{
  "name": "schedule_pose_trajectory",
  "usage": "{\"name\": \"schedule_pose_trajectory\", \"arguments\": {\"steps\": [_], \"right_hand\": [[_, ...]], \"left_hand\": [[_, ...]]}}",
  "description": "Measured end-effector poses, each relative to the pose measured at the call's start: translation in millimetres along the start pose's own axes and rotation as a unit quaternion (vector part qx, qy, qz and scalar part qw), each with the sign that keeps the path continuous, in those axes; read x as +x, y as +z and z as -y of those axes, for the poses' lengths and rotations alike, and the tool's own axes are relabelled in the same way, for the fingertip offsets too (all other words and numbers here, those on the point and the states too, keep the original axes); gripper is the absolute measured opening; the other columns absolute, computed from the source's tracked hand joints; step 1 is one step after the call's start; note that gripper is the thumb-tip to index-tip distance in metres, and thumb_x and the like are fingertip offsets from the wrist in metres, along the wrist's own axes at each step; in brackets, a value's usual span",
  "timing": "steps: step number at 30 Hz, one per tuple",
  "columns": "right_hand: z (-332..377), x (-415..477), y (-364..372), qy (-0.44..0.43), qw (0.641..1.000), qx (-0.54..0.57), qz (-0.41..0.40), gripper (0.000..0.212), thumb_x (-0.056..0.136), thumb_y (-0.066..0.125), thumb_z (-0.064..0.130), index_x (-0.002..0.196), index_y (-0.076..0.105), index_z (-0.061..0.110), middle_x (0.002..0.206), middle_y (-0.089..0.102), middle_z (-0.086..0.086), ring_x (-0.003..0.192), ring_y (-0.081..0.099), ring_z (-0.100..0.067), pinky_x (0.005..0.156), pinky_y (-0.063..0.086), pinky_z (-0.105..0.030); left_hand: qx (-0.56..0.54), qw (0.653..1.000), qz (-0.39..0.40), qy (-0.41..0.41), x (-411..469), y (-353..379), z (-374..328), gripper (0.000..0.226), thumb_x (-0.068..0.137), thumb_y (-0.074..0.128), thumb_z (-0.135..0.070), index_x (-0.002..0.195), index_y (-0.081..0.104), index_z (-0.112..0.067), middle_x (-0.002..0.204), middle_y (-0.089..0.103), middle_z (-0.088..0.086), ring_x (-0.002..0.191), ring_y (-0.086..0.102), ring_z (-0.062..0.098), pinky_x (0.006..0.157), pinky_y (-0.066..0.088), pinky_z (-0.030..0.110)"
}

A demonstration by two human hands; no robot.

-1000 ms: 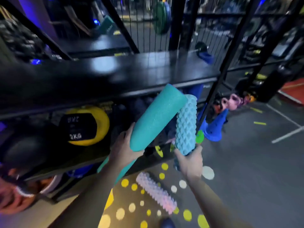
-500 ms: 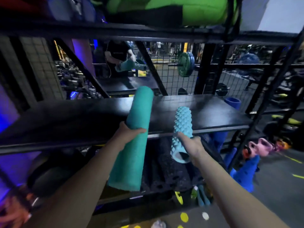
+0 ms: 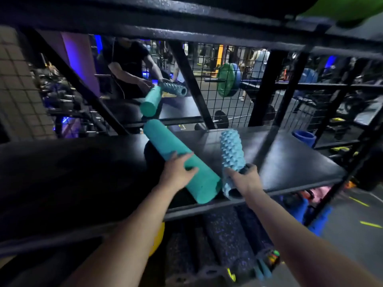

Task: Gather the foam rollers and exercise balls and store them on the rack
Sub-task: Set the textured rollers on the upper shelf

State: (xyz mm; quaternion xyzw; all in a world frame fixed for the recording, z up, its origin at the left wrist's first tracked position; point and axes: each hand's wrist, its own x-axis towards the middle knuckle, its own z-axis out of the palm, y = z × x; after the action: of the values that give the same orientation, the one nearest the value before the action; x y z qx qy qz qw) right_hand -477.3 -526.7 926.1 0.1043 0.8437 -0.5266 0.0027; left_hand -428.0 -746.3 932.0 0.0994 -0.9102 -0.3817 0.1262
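My left hand (image 3: pixel 178 173) grips a long smooth teal foam roller (image 3: pixel 165 148) that lies slanted across the black rack shelf (image 3: pixel 290 160), its far end pointing up-left. My right hand (image 3: pixel 243 179) holds a shorter knobbly light-blue foam roller (image 3: pixel 231 148) by its near end, its far end resting over the shelf. The two rollers almost meet at their near ends by the shelf's front edge.
A mirror behind the shelf reflects a person with both rollers (image 3: pixel 157 96). Dark speckled rolls (image 3: pixel 223 239) and a yellow ball (image 3: pixel 157 239) sit on the shelf below. Black uprights and diagonal braces (image 3: pixel 186 79) frame the opening; a green item (image 3: pixel 348 11) lies above.
Both rollers have moved forward and down onto the middle shelf; the teal one has tipped from upright to lying slanted. The view came closer to the rack.
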Motion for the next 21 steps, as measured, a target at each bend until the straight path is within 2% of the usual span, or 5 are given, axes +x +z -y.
{"name": "schedule_pose_trajectory", "arguments": {"steps": [4,10,13,18,21], "right_hand": [[1,39,-10,0.023,0.994,-0.1,-0.045,0.077,0.068,0.076,0.053,0.127,0.046,0.014,0.117,0.067,-0.011,0.107,0.066,-0.035,0.096,0.054,-0.048],[-11,75,-21,-0.007,0.964,-0.26,-0.046,0.078,0.079,0.069,0.062,0.139,0.043,0.019,0.13,0.056,-0.018,0.12,0.056,-0.041,0.102,0.048,-0.045],[-22,74,-27,-0.037,0.972,-0.23,-0.027,0.092,0.082,0.046,0.081,0.154,0.033,0.025,0.144,0.049,-0.018,0.131,0.049,-0.043,0.111,0.04,-0.047],[-72,35,-63,-0.101,0.955,-0.235,-0.149,0.07,0.102,0.031,0.062,0.156,0.035,0.018,0.155,0.039,-0.017,0.134,0.043,-0.045,0.112,0.032,-0.048],[-127,11,-89,-0.116,0.944,-0.238,-0.197,0.069,0.102,0.027,0.057,0.147,0.047,0.009,0.146,0.048,-0.024,0.127,0.047,-0.046,0.11,0.034,-0.049]], "left_hand": [[0.054,0.995,0.08,-0.01,23,36,-15,0.043,0.099,0.048,-0.055,0.141,0.05,-0.052,0.171,0.006,0.002,0.149,0.025,0.046,0.121,0.029,0.042],[0.009,0.995,0.097,0.012,38,62,-22,0.038,0.101,0.045,-0.049,0.139,0.051,-0.053,0.17,-0.002,-0.012,0.156,-0.008,0.036,0.124,0.018,0.045],[-0.041,0.994,0.096,0.02,45,66,-16,0.033,0.1,0.051,-0.042,0.131,0.058,-0.051,0.171,0.002,-0.01,0.156,-0.007,0.032,0.125,0.009,0.04],[-0.053,0.997,0.059,0.019,39,66,-21,0.038,0.102,0.049,-0.033,0.137,0.058,-0.044,0.171,0.004,0.003,0.157,0.003,0.03,0.127,0.012,0.045],[-0.108,0.99,-0.063,0.06,5,77,-43,0.045,0.097,0.046,-0.039,0.141,0.057,-0.037,0.166,0.028,0.004,0.154,0.023,0.017,0.125,0.024,0.044]]}}
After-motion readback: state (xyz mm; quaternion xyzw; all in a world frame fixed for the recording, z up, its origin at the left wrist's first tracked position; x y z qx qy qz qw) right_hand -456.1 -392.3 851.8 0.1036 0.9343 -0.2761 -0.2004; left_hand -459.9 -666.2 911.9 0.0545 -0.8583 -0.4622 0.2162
